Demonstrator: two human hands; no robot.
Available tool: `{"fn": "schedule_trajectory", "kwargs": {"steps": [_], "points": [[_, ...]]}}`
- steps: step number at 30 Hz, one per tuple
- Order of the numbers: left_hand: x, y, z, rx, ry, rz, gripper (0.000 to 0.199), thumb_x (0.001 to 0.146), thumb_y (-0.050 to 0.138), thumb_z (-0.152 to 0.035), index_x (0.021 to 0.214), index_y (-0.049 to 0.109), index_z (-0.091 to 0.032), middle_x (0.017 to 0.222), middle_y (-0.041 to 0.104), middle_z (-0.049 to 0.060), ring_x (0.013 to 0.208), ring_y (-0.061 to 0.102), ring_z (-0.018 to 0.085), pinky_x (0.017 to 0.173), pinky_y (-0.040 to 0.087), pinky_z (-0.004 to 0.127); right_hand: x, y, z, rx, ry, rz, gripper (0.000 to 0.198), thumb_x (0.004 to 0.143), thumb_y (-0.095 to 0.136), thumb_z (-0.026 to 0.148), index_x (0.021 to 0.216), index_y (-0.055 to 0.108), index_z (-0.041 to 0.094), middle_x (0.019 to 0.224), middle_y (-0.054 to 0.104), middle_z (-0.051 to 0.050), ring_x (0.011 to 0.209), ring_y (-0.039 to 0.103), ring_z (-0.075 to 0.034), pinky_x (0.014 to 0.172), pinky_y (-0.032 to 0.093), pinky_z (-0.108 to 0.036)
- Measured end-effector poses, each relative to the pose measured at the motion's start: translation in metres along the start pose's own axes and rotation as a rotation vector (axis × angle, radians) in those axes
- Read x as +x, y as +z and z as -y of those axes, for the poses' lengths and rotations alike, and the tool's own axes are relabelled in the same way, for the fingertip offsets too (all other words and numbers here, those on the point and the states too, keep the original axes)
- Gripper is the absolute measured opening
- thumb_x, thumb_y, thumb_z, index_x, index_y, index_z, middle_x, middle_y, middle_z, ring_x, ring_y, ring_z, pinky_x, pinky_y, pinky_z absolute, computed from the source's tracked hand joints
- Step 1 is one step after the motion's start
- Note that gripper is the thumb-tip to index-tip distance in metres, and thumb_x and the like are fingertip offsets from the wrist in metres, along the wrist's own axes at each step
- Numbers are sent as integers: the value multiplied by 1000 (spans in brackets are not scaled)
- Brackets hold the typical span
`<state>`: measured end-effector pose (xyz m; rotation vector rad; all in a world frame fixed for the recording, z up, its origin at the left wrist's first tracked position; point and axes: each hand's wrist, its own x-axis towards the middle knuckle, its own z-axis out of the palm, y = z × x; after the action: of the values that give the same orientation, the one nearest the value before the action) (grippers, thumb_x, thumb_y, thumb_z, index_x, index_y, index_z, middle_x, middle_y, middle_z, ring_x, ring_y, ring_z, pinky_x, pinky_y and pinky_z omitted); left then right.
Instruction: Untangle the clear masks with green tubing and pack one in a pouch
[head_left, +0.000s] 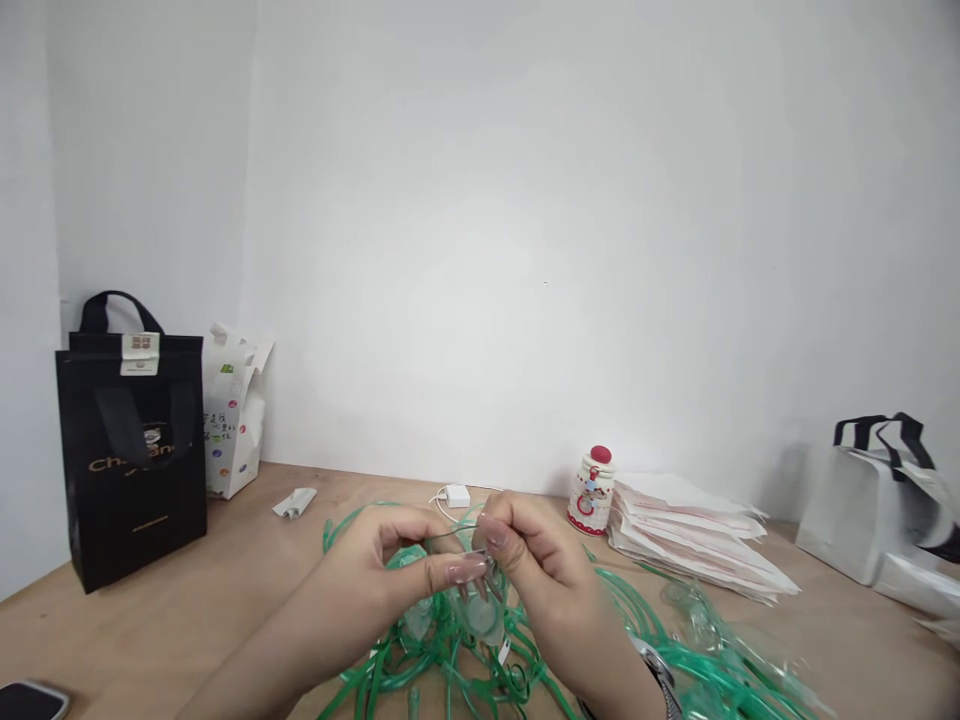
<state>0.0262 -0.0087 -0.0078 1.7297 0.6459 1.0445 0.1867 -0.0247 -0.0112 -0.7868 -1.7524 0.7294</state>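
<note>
Above a wooden counter (247, 550), the left hand (386, 575) and right hand (551, 580) both appear to pinch the top of a clear plastic mask (481, 622), hanging over tangled green tubing (516, 682). Uneven pulling could make the slick plastic slip from the fingertips; crowded loops beneath might snag the mask if lifted.

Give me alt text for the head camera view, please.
Left hand and right hand appear to pinch a clear oxygen mask above tangled green tubing on a brown table. At left is a black carrier bag; farther back, a white red-topped bottle beside stacked papers.
</note>
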Motion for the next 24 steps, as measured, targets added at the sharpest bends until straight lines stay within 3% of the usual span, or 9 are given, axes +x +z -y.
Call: {"fn": "schedule_trajectory", "kwargs": {"steps": [4,6,16,24], "points": [[-2,-1,0,-30,-30,37,19,73,66,-32,63,65,-16,67,61,0,71,54,16,66,42,25,2,4,-5,342,108,74,34,85,52,47,67,45,19,61,40,4,57,36,-11,53,32,-23],[-2,-2,2,-21,-12,35,19,75,65,-32,65,65,-16,70,63,1,74,55,17,69,43,26,4,5,-6,402,156,64,34,83,55,48,68,47,18,62,41,4,57,36,-11,54,32,-23],[-2,-4,0,-148,-44,12,20,77,65,-32,66,65,-16,68,64,-1,71,57,14,68,44,22,7,1,-5,348,278,10,38,82,52,54,70,50,18,71,44,0,67,40,-13,62,36,-24],[-3,-1,0,-121,-39,8,18,74,67,-32,68,69,-16,74,66,2,78,58,17,74,45,27,7,-5,-7,226,192,7,40,85,48,53,65,46,19,64,40,3,62,37,-12,60,33,-24]]}}
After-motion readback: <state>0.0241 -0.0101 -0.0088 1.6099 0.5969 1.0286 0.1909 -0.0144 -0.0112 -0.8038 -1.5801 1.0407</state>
